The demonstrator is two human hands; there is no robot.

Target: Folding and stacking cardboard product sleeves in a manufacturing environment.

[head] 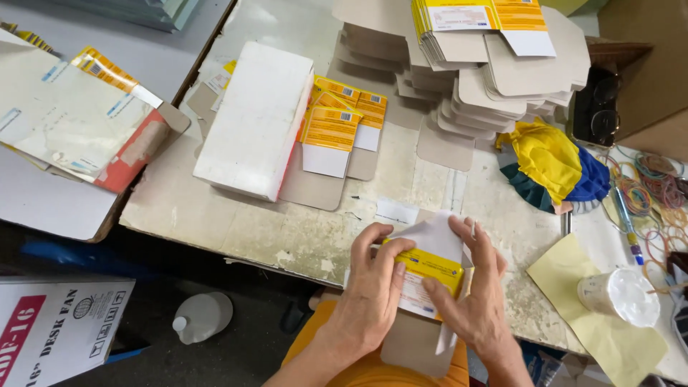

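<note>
Both my hands hold a small yellow and white carton (428,276) at the near edge of the worn table (301,236). My left hand (373,297) presses on the carton's left side, fingers curled over its top edge. My right hand (476,294) grips the right side, fingers on its printed face. A white flap (437,236) sticks up behind the carton, and a grey cardboard flap (408,351) hangs below toward my lap.
A white box (254,118) lies to the left with flat yellow cartons (337,129) beside it. Stacked flat carton blanks (487,64) fill the far side. A yellow and blue cloth (555,165), rubber bands (656,186), a plastic cup (620,295) and yellow paper (573,276) sit right.
</note>
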